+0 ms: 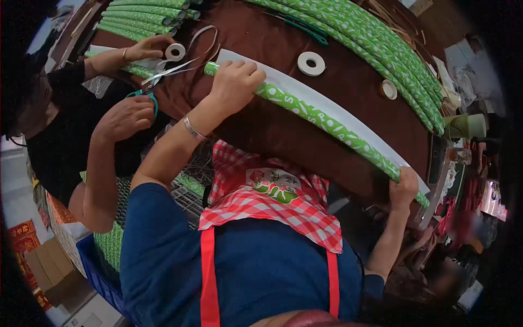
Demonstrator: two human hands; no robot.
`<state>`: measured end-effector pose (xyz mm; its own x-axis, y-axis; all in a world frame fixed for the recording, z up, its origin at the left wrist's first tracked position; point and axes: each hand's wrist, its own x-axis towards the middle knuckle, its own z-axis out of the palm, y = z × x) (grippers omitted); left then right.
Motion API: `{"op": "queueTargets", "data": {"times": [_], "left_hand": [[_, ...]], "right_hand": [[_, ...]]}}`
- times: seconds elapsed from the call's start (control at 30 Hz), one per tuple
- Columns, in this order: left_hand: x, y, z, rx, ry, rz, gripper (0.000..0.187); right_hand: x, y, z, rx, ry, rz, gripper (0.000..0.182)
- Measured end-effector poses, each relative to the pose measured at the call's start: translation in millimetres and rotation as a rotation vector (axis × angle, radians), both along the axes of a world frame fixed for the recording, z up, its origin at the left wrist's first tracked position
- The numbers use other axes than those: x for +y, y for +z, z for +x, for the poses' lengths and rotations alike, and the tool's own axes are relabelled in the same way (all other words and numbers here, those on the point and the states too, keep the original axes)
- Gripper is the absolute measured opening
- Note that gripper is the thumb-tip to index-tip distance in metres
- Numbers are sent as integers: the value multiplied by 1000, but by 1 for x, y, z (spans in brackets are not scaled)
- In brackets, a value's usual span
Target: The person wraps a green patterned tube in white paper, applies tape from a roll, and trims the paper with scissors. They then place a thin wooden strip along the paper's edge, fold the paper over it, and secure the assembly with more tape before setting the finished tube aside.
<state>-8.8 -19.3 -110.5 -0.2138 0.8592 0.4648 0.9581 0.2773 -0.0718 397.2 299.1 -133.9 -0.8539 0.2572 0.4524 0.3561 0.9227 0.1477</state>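
through the feed, my left fingers (251, 74) and right fingers (403, 175) grip the green, white-patterned roll (327, 126) stretching between them over a brown worktop (348, 87), a tape ring (320, 64) beyond, a co-worker (61, 147) leftward, the room cluttered.

White letters — S and P — mark the green roll (333, 128).

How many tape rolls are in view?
3: a first roll at the co-worker's hand, a second roll on the brown cloth beyond the held green sheet, and a third roll farther right, beside the long green tubes. Others may be hidden.
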Motion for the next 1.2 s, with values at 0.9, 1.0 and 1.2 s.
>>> {"op": "queueTargets", "data": {"times": [0.9,1.0,1.2], "left_hand": [[8,11,-18,-372,-120,-360,34],[6,10,-15,-479,-74,-389,34],[-9,13,-6,-529,-148,-301,31]], "right_hand": [[-23,-9,-29,21,-28,-260,44],[-25,-9,-28,36,-39,-272,43],[-44,5,-26,51,-47,-259,38]]}}
